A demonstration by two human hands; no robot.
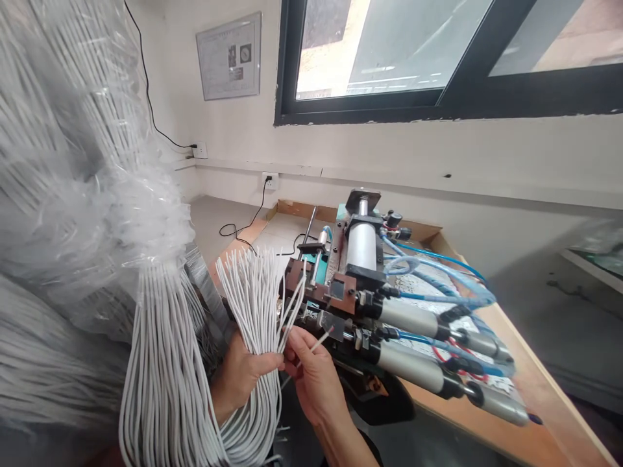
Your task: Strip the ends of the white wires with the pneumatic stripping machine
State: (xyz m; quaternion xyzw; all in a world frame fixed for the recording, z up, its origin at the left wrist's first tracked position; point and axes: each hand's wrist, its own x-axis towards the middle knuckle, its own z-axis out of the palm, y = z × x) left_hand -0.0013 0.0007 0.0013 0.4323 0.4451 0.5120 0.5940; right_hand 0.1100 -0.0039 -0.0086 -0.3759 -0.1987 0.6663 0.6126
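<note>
Plastic film [150, 214]: clear, crumpled, wrapped around white cables at far left.
Hanging cables [165, 350]: emerge below the film, run downward and curve at the lower edge of view toward the held bundle.
Framed sheet [228, 57]: mounted on the wall, upper left.
Left hand [238, 373]: closed around the held bundle, thumb across its front.
Held bundle [253, 305]: white cables, upright, ends fanned upward, located just left of the machine.
Right hand [311, 370]: fingers closed on a single strand, fingertips at the bundle's right edge.
Single strand [321, 340]: slants up to the right across the fingers, reddish tip outward, near the machine.
Machine [363, 246]: upright silver cylinder above brown blocks [343, 293].
Window [384, 52]: dark frame, above the machine.
Lower cylinders [411, 366]: two silver rows, slanting down to the right.
Blue hoses [467, 299]: looped behind the lower cylinders.
Wooden border [549, 363]: along the machine's right side.
</note>
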